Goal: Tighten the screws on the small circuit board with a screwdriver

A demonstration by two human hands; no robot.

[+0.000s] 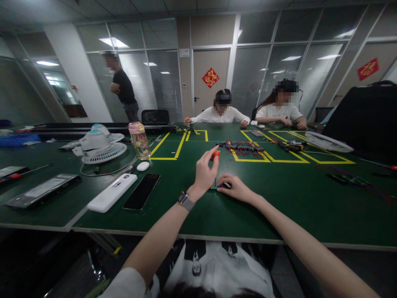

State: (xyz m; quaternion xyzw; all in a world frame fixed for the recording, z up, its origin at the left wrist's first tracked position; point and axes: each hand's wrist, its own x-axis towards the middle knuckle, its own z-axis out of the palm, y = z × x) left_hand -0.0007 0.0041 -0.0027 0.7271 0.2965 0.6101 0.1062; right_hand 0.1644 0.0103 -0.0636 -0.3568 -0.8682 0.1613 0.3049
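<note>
My left hand (pixel 205 170), with a watch on its wrist, is raised above the green table (pixel 279 207) and closed round the orange handle of a small screwdriver (pixel 215 156) that points down. My right hand (pixel 233 187) lies just to its right, fingers pressed on a small green circuit board (pixel 217 187) that it holds against the table. The screwdriver's tip comes down at that board, next to my right fingers.
A white power bank (pixel 112 192) and a black phone (pixel 142 191) lie left of my hands. Farther left stand a pink-lidded bottle (pixel 139 140) and white fans (pixel 101 147). A bundle of coloured wires (pixel 245 148) lies ahead. Two seated people work across the table; another stands at back left.
</note>
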